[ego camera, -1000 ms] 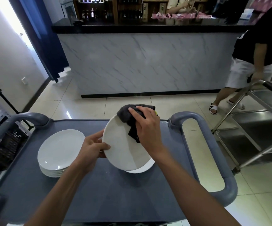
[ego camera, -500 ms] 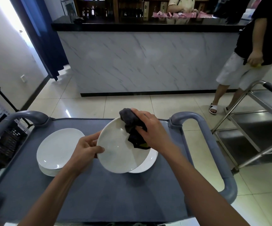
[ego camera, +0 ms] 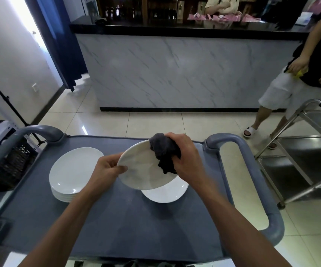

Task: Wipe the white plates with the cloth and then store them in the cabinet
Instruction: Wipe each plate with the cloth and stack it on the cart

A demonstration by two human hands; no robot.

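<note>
I see my left hand (ego camera: 107, 168) pinching the near-left rim of a white plate (ego camera: 142, 170), holding it tilted above the grey cart (ego camera: 117, 224). My right hand (ego camera: 184, 157) clutches a bunched dark cloth (ego camera: 163, 153) and presses it on the plate's far-right side. A second plate (ego camera: 165, 191) lies flat just below both hands. A stack of plates (ego camera: 73, 172) sits left of my left hand.
</note>
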